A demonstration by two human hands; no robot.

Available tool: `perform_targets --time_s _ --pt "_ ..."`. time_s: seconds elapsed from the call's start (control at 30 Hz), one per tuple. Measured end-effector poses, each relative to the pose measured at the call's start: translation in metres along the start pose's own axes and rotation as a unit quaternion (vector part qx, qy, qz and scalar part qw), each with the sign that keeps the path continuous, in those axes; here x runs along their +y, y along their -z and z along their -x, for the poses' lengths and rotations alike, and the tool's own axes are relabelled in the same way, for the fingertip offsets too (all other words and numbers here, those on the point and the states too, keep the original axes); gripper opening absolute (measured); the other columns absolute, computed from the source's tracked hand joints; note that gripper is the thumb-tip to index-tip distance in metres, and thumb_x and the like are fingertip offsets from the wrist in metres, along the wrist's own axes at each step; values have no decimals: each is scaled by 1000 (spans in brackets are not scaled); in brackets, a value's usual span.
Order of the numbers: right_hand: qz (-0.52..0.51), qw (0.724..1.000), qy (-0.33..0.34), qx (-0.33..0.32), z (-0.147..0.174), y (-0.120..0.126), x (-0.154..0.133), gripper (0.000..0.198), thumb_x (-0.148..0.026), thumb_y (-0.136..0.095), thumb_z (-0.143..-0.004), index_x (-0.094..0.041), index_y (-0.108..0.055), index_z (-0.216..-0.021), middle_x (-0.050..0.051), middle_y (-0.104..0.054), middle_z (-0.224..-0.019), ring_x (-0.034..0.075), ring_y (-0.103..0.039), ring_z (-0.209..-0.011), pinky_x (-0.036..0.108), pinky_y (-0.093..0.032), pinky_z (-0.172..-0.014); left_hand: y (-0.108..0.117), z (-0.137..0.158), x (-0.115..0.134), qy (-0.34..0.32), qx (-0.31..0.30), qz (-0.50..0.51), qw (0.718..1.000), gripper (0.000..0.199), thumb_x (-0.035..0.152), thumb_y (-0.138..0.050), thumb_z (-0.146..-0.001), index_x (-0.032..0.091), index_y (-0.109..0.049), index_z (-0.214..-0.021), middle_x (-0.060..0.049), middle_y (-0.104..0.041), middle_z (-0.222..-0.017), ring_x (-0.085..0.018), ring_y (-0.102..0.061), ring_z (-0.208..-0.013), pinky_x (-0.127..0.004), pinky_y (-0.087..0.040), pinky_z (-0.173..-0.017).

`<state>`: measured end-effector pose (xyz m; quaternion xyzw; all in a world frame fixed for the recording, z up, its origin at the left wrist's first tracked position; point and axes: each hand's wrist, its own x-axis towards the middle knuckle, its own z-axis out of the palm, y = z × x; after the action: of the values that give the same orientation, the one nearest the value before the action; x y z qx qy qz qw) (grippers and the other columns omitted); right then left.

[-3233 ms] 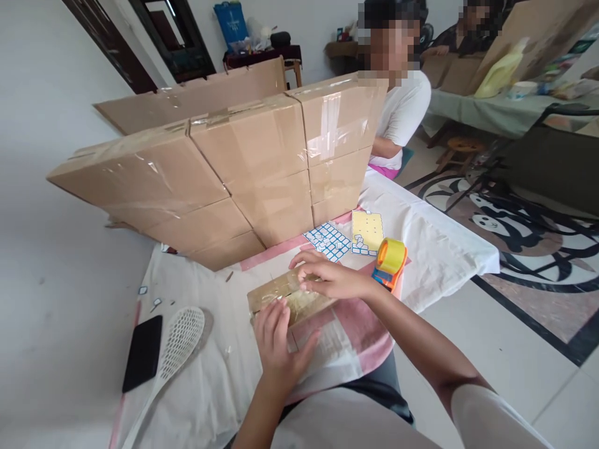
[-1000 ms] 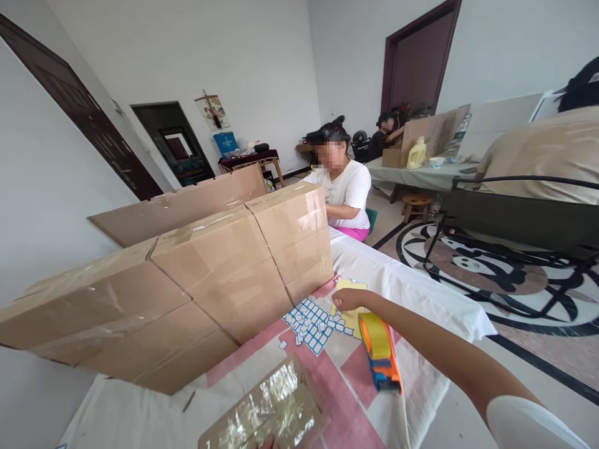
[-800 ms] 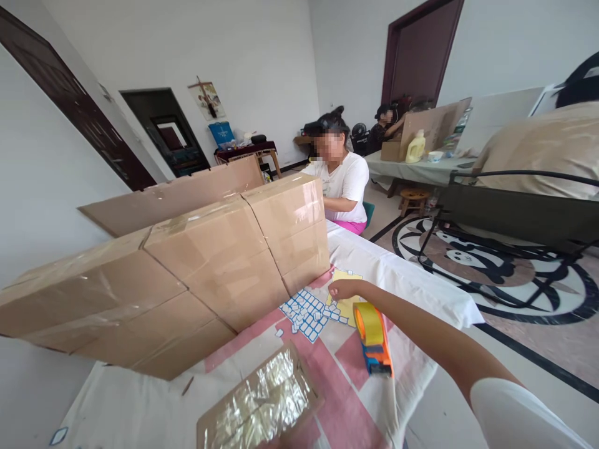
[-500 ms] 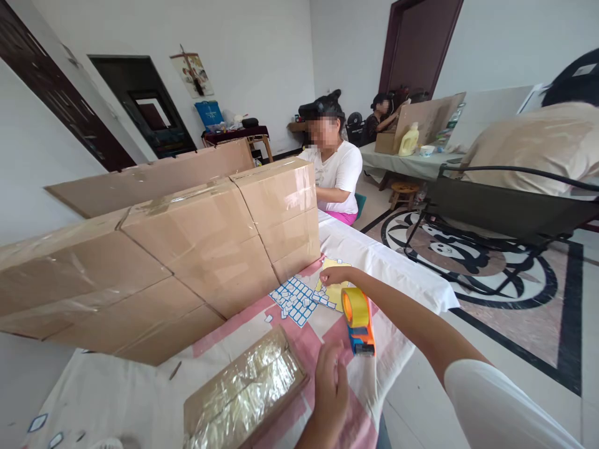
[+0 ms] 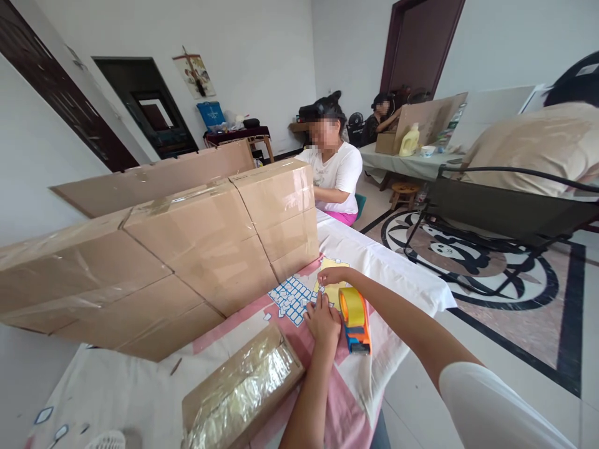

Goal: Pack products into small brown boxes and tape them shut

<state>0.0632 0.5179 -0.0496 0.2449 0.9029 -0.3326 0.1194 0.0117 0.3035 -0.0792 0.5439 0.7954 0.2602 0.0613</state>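
Note:
On the table lies a white sheet with blue-outlined rectangles (image 5: 290, 298), which look like labels; small loose white pieces are scattered over it. My left hand (image 5: 324, 321) rests at its right edge, fingers stretched forward and lying flat. Just beyond those fingertips is my right hand (image 5: 334, 275), closed with the fingertips pinched together; a tiny white piece may be in them, too small to make out. Beneath my right hand is a yellow sheet (image 5: 336, 291), partly covered. An orange and blue tape dispenser with a yellow roll (image 5: 354, 318) stands right of my left hand.
A taped cardboard box (image 5: 246, 380) lies left of my left forearm. Large stacked cartons (image 5: 201, 243) wall off the table's far left side. Across the table sits a person in a white shirt (image 5: 339, 171). A dark folding chair (image 5: 505, 209) stands at the right.
My left hand has moved forward from beside the taped box onto the edge of the label sheet, near my right hand. My right hand stays closed in nearly the same place.

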Motion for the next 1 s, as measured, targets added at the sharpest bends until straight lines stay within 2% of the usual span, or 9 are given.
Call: perform_targets --time_s 0.13,0.43,0.6,0.7,0.8,0.9,1.0 --pt "-12 1000 -18 6 -1 -1 0 27 -35 -64 -98 -14 -65 -116 7 -68 -114 20 -68 -98 40 -58 -86 0 1 2 -9 -15 -40 999 52 33 -41 -95 26 -55 -144 -8 -52 -154 -35 -51 -118 -52 -42 -96" --pt "-37 997 -55 47 -1 1 -9 28 -35 -64 -98 -15 -64 -118 7 -67 -115 20 -68 -98 40 -59 -85 -3 0 5 -31 -27 -74 996 53 30 -39 -95 25 -55 -145 -9 -49 -156 -36 -53 -120 -53 -43 -96" --pt "-87 992 -59 74 14 7 -21 26 -36 -64 -98 -14 -65 -113 6 -68 -107 17 -67 -88 35 -59 -78 -3 0 5 -26 -30 -65 997 58 30 -38 -95 20 -47 -151 -10 -46 -158 -36 -53 -121 -53 -43 -98" --pt "-134 980 -46 138 33 20 -30 21 -35 -62 -98 -14 -63 -103 3 -66 -96 14 -64 -78 30 -56 -71 -4 1 6 -24 -29 -55 998 60 28 -34 -95 15 -42 -153 -11 -45 -158 -36 -53 -121 -54 -43 -99" --pt "-186 954 -23 235 64 26 -43 12 -28 -51 -99 -17 -54 -95 3 -64 -89 13 -62 -73 27 -51 -67 -5 2 6 -24 -24 -44 998 60 26 -34 -95 12 -41 -153 -12 -45 -158 -37 -52 -122 -55 -42 -100" --pt "-229 926 3 300 102 8 -64 9 -29 -44 -98 -20 -45 -94 1 -60 -78 13 -59 -66 26 -48 -64 -3 4 6 -26 -13 -27 999 59 27 -35 -95 12 -44 -151 -12 -47 -157 -36 -51 -124 -53 -41 -102" --pt "-264 905 29 332 134 -34 -89 13 -35 -47 -95 -23 -43 -92 -2 -55 -71 15 -57 -63 27 -47 -62 0 7 4 -27 -3 -5 1000 57 29 -38 -95 15 -46 -150 -13 -52 -153 -34 -53 -123 -50 -42 -100"
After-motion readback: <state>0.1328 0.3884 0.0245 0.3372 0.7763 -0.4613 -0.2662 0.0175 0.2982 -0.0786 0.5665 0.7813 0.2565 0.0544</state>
